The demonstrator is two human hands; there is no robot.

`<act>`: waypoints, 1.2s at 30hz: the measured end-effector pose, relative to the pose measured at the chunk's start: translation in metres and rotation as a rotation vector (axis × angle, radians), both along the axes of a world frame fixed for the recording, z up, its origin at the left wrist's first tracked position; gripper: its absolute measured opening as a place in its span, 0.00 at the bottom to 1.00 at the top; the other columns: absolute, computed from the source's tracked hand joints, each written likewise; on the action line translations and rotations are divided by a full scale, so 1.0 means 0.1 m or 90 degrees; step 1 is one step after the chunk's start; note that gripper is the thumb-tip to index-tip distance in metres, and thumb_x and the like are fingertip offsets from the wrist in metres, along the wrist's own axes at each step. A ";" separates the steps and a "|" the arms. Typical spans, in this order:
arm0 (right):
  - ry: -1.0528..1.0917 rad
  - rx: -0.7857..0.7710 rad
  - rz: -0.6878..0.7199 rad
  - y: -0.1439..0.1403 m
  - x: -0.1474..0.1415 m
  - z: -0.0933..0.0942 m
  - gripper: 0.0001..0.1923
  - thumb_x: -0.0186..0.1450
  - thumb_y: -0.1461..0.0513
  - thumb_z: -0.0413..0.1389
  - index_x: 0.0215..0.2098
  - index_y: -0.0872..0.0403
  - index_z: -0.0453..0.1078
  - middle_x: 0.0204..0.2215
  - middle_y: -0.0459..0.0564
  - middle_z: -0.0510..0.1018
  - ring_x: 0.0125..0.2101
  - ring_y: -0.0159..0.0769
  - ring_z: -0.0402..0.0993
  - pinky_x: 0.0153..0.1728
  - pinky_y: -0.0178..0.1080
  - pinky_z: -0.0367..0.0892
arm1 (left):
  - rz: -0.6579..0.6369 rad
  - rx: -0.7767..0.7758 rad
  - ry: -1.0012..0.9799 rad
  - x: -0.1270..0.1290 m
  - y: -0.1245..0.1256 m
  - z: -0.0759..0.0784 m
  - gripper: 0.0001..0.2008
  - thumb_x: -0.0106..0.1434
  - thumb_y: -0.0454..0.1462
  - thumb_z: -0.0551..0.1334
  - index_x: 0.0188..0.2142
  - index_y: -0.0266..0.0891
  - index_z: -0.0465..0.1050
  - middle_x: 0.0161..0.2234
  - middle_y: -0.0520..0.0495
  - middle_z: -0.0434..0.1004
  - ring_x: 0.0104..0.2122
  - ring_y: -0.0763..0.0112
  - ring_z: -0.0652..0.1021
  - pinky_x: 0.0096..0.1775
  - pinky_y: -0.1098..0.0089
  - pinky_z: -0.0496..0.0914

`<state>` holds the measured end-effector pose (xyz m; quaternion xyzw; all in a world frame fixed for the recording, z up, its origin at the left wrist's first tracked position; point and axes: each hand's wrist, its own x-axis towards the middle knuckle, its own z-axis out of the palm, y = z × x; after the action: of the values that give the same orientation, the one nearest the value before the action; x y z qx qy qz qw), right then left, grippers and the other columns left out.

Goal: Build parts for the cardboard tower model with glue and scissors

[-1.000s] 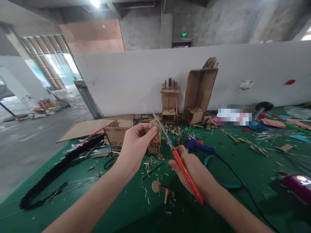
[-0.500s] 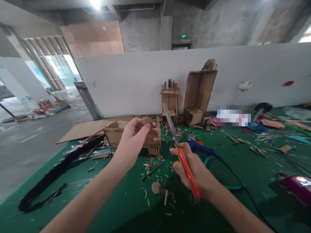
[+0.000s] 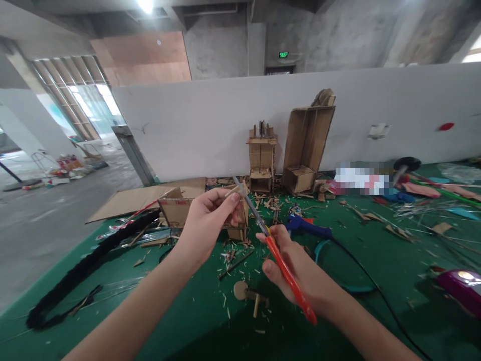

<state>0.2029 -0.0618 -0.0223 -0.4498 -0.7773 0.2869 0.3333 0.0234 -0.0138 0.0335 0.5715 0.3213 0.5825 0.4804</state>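
Observation:
Between the thumb and fingers of my left hand (image 3: 205, 223) is a small piece of cardboard (image 3: 232, 191). My right hand (image 3: 291, 263) is wrapped round red-handled scissors (image 3: 283, 271), whose blades point up and left. The blades lie right beside the cardboard piece; whether they touch it I cannot tell. Behind my left hand stands an open cardboard box (image 3: 173, 210), partly hidden by the hand. On the green table below lie a small cardboard disc (image 3: 240, 290) and a short stick (image 3: 256, 306) among scraps.
Against the white partition stand a small cardboard tower (image 3: 262, 158) and a taller cardboard case (image 3: 310, 145). A blue glue gun (image 3: 308, 226) with a black cord lies right of the scissors. A black fuzzy strip (image 3: 90, 265) curves at left; a purple device (image 3: 460, 291) sits at right.
The scissors have moved left and down, bringing their blades up to the cardboard piece. My left hand has shifted only slightly, and the piece has turned in its fingers.

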 end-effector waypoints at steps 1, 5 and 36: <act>0.004 0.000 0.000 -0.01 -0.01 0.01 0.19 0.64 0.54 0.51 0.48 0.53 0.51 0.31 0.51 0.74 0.27 0.39 0.71 0.29 0.40 0.63 | 0.001 0.003 0.004 0.00 0.00 -0.01 0.07 0.59 0.38 0.64 0.27 0.36 0.72 0.22 0.53 0.70 0.20 0.80 0.69 0.24 0.77 0.65; 0.003 0.012 0.007 -0.02 -0.01 0.01 0.17 0.64 0.54 0.50 0.46 0.52 0.51 0.33 0.51 0.74 0.26 0.37 0.68 0.29 0.40 0.62 | -0.014 -0.006 -0.023 0.00 0.01 -0.01 0.07 0.58 0.37 0.64 0.27 0.36 0.72 0.22 0.54 0.69 0.19 0.81 0.68 0.23 0.78 0.63; -0.060 0.045 -0.030 0.00 -0.02 0.00 0.15 0.66 0.49 0.43 0.39 0.52 0.53 0.26 0.49 0.71 0.25 0.40 0.72 0.24 0.38 0.61 | -0.011 -0.035 0.036 0.02 0.00 -0.05 0.08 0.58 0.38 0.64 0.26 0.37 0.71 0.17 0.56 0.65 0.19 0.81 0.65 0.23 0.77 0.60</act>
<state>0.2007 -0.0623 -0.0227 -0.4688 -0.7910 0.2302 0.3187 0.0250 -0.0141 0.0285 0.5774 0.3458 0.5528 0.4914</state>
